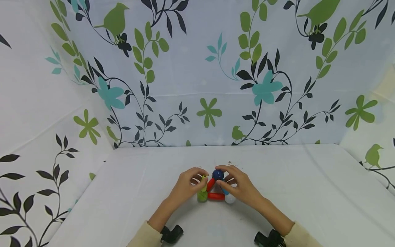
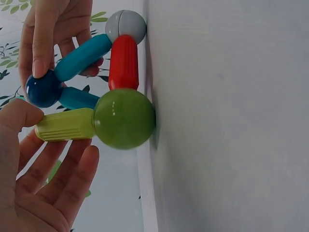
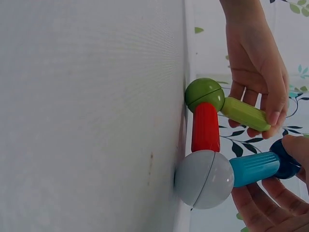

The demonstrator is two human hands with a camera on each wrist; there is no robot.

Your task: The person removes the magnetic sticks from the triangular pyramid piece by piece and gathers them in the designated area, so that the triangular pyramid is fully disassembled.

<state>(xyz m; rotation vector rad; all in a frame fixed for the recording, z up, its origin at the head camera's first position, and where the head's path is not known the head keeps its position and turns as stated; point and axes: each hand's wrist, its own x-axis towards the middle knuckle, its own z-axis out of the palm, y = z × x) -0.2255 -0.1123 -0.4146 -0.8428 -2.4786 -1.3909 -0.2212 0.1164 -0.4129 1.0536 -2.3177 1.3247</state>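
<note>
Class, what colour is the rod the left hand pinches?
The rod is yellow-green, clearest in the left wrist view.

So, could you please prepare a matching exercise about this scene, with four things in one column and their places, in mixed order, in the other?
Things
1. glossy dark blue ball
2. ridged yellow-green rod
3. glossy light grey ball
4. glossy green ball

Places
A. at the left end of the front red rod, in the head view
B. between the right hand's thumb and fingers
C. at the right end of that red rod, in the head view
D. between the left hand's thumb and fingers

Right pairs: 1-B, 2-D, 3-C, 4-A
</note>
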